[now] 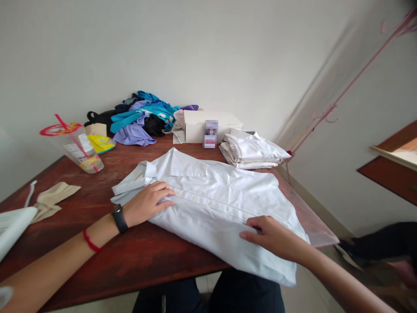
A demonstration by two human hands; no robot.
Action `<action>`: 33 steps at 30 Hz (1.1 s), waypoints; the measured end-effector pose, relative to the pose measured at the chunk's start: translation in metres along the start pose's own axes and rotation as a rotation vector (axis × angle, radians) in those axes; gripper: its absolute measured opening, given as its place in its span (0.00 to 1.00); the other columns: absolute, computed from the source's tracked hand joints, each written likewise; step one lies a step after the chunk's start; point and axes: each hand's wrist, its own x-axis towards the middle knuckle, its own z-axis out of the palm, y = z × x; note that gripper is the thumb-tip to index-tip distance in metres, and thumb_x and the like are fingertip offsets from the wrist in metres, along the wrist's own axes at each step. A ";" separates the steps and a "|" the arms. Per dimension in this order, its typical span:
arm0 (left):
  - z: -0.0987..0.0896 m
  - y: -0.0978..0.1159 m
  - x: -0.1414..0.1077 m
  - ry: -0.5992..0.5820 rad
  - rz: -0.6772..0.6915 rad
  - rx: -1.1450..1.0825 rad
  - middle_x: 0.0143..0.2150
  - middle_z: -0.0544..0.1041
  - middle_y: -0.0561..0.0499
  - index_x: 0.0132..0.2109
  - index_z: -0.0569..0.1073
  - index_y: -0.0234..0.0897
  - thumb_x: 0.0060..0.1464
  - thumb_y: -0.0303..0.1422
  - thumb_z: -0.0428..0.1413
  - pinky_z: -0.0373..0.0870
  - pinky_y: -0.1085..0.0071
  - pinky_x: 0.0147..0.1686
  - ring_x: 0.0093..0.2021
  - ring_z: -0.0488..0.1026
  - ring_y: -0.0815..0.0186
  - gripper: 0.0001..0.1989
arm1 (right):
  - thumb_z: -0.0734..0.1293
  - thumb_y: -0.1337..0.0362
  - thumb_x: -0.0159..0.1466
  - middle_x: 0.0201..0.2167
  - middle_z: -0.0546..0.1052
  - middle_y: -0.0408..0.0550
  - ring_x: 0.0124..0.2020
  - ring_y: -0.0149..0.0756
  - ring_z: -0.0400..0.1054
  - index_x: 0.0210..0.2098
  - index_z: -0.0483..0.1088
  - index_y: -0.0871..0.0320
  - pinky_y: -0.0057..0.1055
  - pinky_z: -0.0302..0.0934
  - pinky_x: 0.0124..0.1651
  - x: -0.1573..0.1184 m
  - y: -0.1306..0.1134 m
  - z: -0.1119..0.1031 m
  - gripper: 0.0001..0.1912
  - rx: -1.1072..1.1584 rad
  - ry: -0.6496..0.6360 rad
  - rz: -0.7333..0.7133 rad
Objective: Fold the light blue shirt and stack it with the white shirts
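A white button-up shirt [211, 187] lies spread on the dark red-brown table [137, 252], collar toward the left and a row of buttons running across it. Its lower right part hangs over the table's front edge. My left hand [148, 202] rests on the shirt just below the collar, fingers stretched and thumb apart. On the lower front, beside the button row, lies my right hand [273, 237], thumb and bent fingers apart on the cloth. Behind the shirt sit folded white shirts [250, 148] in a small stack.
A plastic cup [81, 150] with a red straw stands at the left. Crumpled brown paper [57, 198] and a white packet [14, 228] are nearer. Toward the wall are heaped clothes [140, 117], a yellow item [99, 143] and a white box [195, 128]. A pink rack [355, 84] leans right.
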 end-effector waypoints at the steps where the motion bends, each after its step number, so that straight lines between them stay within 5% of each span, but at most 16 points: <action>1: 0.001 -0.003 0.003 0.002 -0.005 -0.012 0.45 0.78 0.46 0.48 0.79 0.40 0.68 0.42 0.52 0.71 0.64 0.50 0.47 0.75 0.59 0.14 | 0.66 0.49 0.65 0.30 0.77 0.46 0.32 0.38 0.69 0.29 0.71 0.55 0.31 0.53 0.35 -0.002 0.004 -0.001 0.16 -0.014 0.002 0.007; 4: 0.003 -0.011 0.007 0.014 -0.026 -0.049 0.41 0.77 0.48 0.39 0.77 0.39 0.68 0.40 0.51 0.70 0.67 0.47 0.43 0.74 0.61 0.14 | 0.69 0.49 0.63 0.30 0.78 0.47 0.33 0.39 0.69 0.29 0.73 0.55 0.31 0.54 0.35 -0.011 0.024 -0.008 0.16 -0.029 0.004 0.036; 9: -0.002 -0.006 0.011 -0.005 -0.051 -0.053 0.42 0.78 0.49 0.40 0.77 0.40 0.68 0.42 0.49 0.69 0.66 0.48 0.45 0.75 0.59 0.16 | 0.70 0.51 0.61 0.26 0.75 0.45 0.30 0.37 0.66 0.26 0.70 0.56 0.30 0.55 0.32 -0.027 0.058 -0.025 0.16 0.078 -0.020 0.094; 17: 0.012 0.056 0.052 -0.151 -0.060 -0.248 0.51 0.79 0.47 0.57 0.75 0.42 0.64 0.50 0.52 0.73 0.66 0.44 0.42 0.77 0.59 0.23 | 0.68 0.49 0.63 0.26 0.75 0.45 0.30 0.35 0.66 0.30 0.73 0.57 0.29 0.58 0.33 -0.038 0.075 -0.022 0.17 0.229 0.032 0.106; 22: 0.032 0.088 0.082 -0.241 0.076 -0.242 0.47 0.79 0.48 0.53 0.77 0.43 0.62 0.45 0.57 0.71 0.67 0.46 0.45 0.76 0.58 0.17 | 0.68 0.51 0.63 0.28 0.75 0.45 0.30 0.34 0.67 0.31 0.74 0.57 0.29 0.58 0.33 -0.042 0.079 -0.020 0.15 0.259 0.074 0.141; 27: 0.036 0.085 0.094 -0.279 0.078 -0.275 0.38 0.80 0.51 0.37 0.78 0.41 0.64 0.41 0.54 0.69 0.68 0.42 0.40 0.76 0.60 0.12 | 0.68 0.50 0.63 0.26 0.74 0.44 0.29 0.35 0.66 0.29 0.73 0.57 0.30 0.57 0.33 -0.051 0.088 -0.023 0.16 0.210 0.109 0.161; 33: 0.034 0.079 0.099 -0.225 0.011 -0.302 0.35 0.79 0.52 0.36 0.78 0.41 0.62 0.44 0.55 0.68 0.69 0.38 0.36 0.74 0.62 0.13 | 0.67 0.49 0.63 0.26 0.75 0.45 0.29 0.36 0.66 0.30 0.75 0.56 0.30 0.57 0.32 -0.056 0.097 -0.024 0.17 0.175 0.149 0.200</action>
